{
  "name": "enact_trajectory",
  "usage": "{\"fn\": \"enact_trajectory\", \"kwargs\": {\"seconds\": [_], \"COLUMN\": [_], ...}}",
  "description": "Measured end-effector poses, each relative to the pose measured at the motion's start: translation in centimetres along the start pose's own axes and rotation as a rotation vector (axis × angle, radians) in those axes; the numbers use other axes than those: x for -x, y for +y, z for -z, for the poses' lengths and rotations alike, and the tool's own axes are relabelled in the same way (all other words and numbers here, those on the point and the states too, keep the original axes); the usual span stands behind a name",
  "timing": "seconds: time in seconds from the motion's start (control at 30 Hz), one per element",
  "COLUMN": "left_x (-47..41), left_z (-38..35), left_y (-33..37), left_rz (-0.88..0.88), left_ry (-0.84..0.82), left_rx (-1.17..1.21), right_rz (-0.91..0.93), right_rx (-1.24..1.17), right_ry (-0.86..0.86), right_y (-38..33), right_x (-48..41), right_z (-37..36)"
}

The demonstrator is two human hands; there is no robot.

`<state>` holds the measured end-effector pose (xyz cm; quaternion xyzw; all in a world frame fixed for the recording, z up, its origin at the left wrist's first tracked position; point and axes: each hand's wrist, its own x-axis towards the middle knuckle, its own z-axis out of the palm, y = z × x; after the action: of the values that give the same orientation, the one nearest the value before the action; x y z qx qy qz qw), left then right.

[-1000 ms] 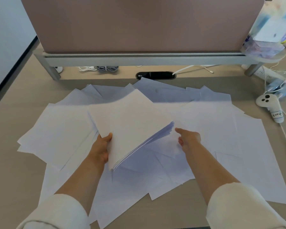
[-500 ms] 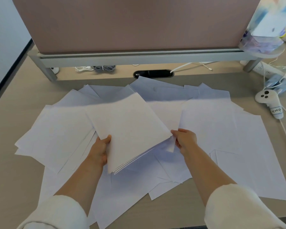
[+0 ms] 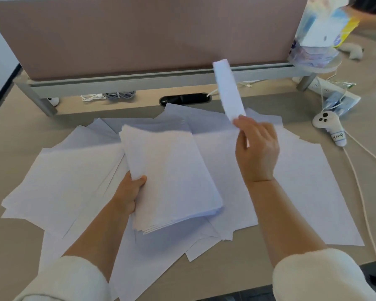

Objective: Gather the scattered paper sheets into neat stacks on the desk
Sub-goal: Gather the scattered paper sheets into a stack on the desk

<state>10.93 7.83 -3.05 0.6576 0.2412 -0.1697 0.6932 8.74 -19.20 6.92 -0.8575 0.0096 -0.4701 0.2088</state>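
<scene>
Left hand (image 3: 129, 195) clamps thick white paper stack (image 3: 172, 177); right hand (image 3: 256, 148) has just lifted one white sheet (image 3: 228, 90) — stack grows, many sheets (image 3: 313, 192) still strewn across beige counter (image 3: 13, 135).

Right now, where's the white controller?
In the head view, the white controller lies on the desk at far right, beyond the scattered sheets, beside a white cable.

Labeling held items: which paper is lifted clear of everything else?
The single sheet pinched in the right hand, raised edge-on before the divider; the left hand holds the stack.
</scene>
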Motion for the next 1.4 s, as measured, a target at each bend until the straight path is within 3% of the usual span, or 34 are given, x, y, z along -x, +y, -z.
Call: {"fn": "enact_trajectory", "kwargs": {"seconds": [0.1,0.23,0.37,0.47,0.57,0.73,0.97,1.07,1.17,1.4], "left_x": [0.2,0.6,0.8,1.0,0.7,0.3,0.3,0.7,1.1,0.8], "left_z": [-1.0,-1.1,-0.6,-0.5,-0.1,0.4,-0.4,-0.4,-0.3,0.0], "left_y": [-0.2,-0.4,-0.6,-0.8,-0.8,-0.5,-1.3,-1.1,-0.9,-1.0], "left_rz": [-0.024,-0.082,-0.012,0.099,0.176,0.245,0.046,0.029,0.039,0.044], "left_ry": [0.003,-0.063,-0.098,-0.046,-0.113,-0.174,-0.052,-0.075,-0.119,-0.115], "left_rx": [-0.051,-0.105,-0.072,0.127,0.262,0.195,-0.197,-0.18,-0.132,-0.132], "right_rz": [0.195,0.194,0.212,0.264,0.274,0.158,0.018,-0.326,-0.629,-0.501], "right_rx": [0.046,0.039,-0.127,-0.253,-0.349,-0.363,-0.364,-0.147,-0.018,0.019], "right_ry": [-0.202,-0.454,-0.501,-0.527,-0.627,-0.79,-0.977,-1.151,-1.151,-1.532], "right_y": [-0.7,-0.3,-1.8,-3.3,-3.8,-1.9,-2.2,-1.5,-1.2,0.7], "right_x": [3.1,8.7,11.0,11.9,13.3,14.6,13.4,12.6,11.5,8.3], "right_z": [-1.5,-2.6,-2.6,-2.9,-3.0,-2.6,-2.0,-1.4,-1.1,-0.7]}}
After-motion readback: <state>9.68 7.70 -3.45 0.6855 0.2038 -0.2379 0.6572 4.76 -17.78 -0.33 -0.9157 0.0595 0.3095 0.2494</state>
